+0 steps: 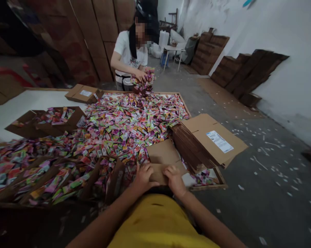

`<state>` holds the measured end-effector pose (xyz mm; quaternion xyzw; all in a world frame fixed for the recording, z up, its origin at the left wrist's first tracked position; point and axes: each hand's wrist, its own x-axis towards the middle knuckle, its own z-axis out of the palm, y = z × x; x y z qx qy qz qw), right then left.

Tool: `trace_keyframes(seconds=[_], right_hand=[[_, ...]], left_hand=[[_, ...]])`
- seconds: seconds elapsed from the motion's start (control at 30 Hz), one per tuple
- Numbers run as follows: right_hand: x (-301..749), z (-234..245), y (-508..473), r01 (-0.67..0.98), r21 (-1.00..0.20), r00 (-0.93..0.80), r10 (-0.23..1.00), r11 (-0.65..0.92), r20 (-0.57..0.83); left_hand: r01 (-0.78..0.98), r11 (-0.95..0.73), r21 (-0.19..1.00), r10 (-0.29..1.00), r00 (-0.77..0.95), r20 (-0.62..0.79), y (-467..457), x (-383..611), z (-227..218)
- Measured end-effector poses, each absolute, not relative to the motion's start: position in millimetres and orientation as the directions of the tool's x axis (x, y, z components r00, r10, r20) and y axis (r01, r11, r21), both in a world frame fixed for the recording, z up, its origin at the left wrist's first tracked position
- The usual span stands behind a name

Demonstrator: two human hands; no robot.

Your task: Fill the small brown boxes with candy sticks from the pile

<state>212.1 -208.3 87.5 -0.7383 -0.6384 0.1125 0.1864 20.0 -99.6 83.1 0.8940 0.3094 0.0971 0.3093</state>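
A brown cardboard box [162, 153] stands at the near edge of the table, close to my body, with one panel raised. My left hand [144, 177] grips the left end of its near flap, fingers bent over the top edge. On the right end of the same flap, my right hand [174, 178] has its fingers curled over the cardboard. Just to the right lies a stack of flattened cartons [214, 137], the top one bearing a white label. Small colourful packets [129, 125] are heaped beyond the box. What the box holds is hidden.
Open boxes filled with packets [60, 182] line the near left. More part-filled boxes [56, 117] and a closed carton [82, 93] sit farther back. Across the table a person [131, 58] gathers packets. Folded cardboard [250, 72] leans against the right wall; scraps litter the floor.
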Motion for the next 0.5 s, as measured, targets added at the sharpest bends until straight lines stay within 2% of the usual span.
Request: trace_keyframes(seconds=[0.1, 0.2, 0.27, 0.37, 0.43, 0.5], right_hand=[[202.8, 86.9, -200.5, 0.896, -0.436, 0.097, 0.995, -0.082, 0.011], [197.6, 91.0, -191.1, 0.94, -0.323, 0.07, 0.99, -0.106, -0.122], [193.4, 92.3, -185.5, 0.952, -0.295, 0.024, 0.981, -0.081, -0.192], [190.8, 86.8, -182.6, 0.929, -0.362, 0.0, 0.976, -0.08, -0.217], [200.5, 77.7, -183.7, 0.908, -0.408, 0.015, 0.98, -0.097, -0.2], [224.8, 65.8, -184.2, 0.828, -0.52, 0.146, 0.976, -0.21, -0.161]], left_hand=[[0.424, -0.65, 0.63, 0.582, 0.811, 0.054, -97.2, 33.0, 79.8], [0.439, -0.685, 0.582, 0.536, 0.844, -0.007, -85.1, 42.3, 83.2], [0.47, -0.698, 0.54, 0.513, 0.855, -0.08, -78.8, 50.4, 85.8], [0.528, -0.682, 0.506, 0.549, 0.827, -0.122, -76.7, 62.5, 84.1], [0.539, -0.629, 0.561, 0.605, 0.792, -0.082, -77.5, 65.8, 80.4], [0.502, -0.579, 0.642, 0.591, 0.801, -0.094, -78.3, 62.5, 78.7]])
